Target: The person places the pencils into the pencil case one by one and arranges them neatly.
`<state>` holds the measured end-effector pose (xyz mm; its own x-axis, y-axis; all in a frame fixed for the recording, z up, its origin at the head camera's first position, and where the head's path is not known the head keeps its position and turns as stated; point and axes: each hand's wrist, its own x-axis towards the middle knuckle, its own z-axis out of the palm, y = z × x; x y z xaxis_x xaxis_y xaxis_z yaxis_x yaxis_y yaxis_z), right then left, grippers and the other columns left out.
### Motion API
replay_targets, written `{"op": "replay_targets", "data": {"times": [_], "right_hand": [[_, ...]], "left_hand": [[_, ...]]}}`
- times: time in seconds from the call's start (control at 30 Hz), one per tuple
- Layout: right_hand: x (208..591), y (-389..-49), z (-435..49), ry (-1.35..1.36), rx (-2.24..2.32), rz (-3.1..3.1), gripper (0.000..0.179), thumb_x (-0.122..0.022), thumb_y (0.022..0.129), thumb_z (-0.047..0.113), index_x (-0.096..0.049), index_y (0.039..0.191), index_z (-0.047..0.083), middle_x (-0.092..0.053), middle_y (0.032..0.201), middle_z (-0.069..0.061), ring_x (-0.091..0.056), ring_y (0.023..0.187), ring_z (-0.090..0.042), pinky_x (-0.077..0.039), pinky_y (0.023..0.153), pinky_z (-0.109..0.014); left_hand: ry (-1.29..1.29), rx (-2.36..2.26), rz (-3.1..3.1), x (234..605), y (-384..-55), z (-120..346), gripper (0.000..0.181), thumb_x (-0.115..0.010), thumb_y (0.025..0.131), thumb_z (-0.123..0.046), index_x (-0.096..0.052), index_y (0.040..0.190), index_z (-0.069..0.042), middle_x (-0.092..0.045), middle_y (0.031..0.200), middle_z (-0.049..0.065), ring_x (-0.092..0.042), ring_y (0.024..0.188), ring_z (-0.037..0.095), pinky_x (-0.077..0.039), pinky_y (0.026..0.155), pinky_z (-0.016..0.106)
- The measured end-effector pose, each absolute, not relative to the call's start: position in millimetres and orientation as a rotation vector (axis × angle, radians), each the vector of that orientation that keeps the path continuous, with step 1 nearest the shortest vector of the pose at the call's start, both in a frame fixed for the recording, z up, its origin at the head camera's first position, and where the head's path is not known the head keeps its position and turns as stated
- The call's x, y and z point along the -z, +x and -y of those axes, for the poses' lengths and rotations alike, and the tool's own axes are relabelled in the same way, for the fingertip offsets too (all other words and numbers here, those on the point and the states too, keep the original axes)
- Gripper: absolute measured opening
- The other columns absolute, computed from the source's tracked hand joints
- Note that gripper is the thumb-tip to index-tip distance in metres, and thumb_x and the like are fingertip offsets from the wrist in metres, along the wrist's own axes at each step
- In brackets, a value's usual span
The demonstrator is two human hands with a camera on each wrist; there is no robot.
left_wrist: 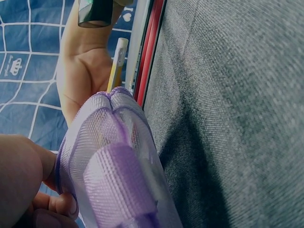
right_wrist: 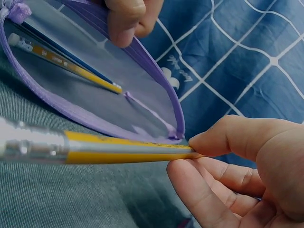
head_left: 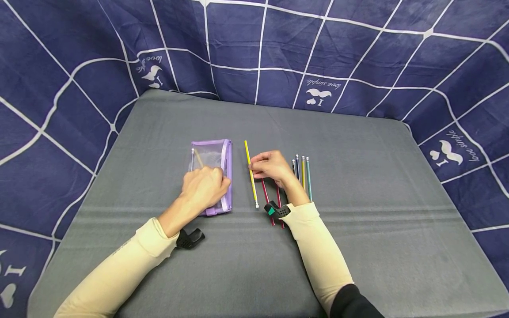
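A clear pencil pouch with purple zipper edging (head_left: 227,176) lies left of centre on the table. My left hand (head_left: 204,185) grips its upper edge, and in the right wrist view the mouth gapes under those fingers. Inside lie a yellow pencil (right_wrist: 61,61) with a white eraser and a dark blue pencil (right_wrist: 71,49). My right hand (head_left: 272,167) pinches another yellow pencil (head_left: 254,190) between thumb and fingertips, just right of the pouch. Its eraser end points toward me. Two red pencils (head_left: 265,192) lie beneath the right hand and wrist, partly covered.
Several pencils (head_left: 303,172), dark, blue, yellow and green, lie side by side right of my right hand, partly behind the wrist. A grey cloth covers the table (head_left: 358,247). Blue checked fabric (head_left: 234,44) hangs around its back and sides.
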<state>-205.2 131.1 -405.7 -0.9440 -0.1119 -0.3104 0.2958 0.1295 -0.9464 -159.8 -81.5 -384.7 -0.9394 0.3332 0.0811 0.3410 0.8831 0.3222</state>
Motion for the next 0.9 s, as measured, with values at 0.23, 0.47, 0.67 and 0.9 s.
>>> {"op": "replay_targets", "data": {"times": [0.23, 0.47, 0.67, 0.9], "right_hand": [[408, -207, -119, 0.177, 1.888, -2.087, 0.02, -0.066, 0.082, -0.009, -0.064, 0.102, -0.014, -0.067, 0.073, -0.006, -0.064, 0.061, -0.013, -0.056, 0.061, -0.026], [409, -208, -108, 0.175, 1.884, -2.05, 0.02, -0.066, 0.083, -0.009, -0.064, 0.102, -0.014, -0.066, 0.072, -0.006, -0.063, 0.06, -0.013, -0.055, 0.059, -0.026], [410, -208, -99, 0.184, 1.902, -2.01, 0.02, -0.066, 0.082, -0.011, -0.064, 0.102, -0.015, -0.066, 0.07, -0.007, -0.064, 0.06, -0.013, -0.056, 0.06, -0.026], [411, -210, -91, 0.204, 1.911, -2.011, 0.02, -0.066, 0.083, -0.01, -0.065, 0.102, -0.015, -0.066, 0.072, -0.008, -0.064, 0.06, -0.013, -0.056, 0.061, -0.026]], "left_hand": [[-0.533, 0.515, 3.031, 385, -160, 82, 0.03, -0.05, 0.086, -0.027, -0.047, 0.058, -0.015, -0.052, 0.057, 0.005, -0.053, 0.053, 0.029, -0.041, 0.048, 0.049], [-0.525, 0.519, 3.045, 384, -160, 82, 0.03, -0.05, 0.086, -0.026, -0.047, 0.058, -0.015, -0.051, 0.056, 0.004, -0.053, 0.053, 0.028, -0.04, 0.048, 0.047], [-0.528, 0.516, 3.058, 382, -160, 81, 0.03, -0.05, 0.087, -0.027, -0.049, 0.059, -0.015, -0.051, 0.056, 0.004, -0.053, 0.053, 0.028, -0.04, 0.048, 0.047], [-0.53, 0.509, 3.056, 381, -160, 81, 0.03, -0.051, 0.087, -0.027, -0.049, 0.059, -0.015, -0.05, 0.055, 0.003, -0.053, 0.053, 0.027, -0.039, 0.047, 0.046]]}}
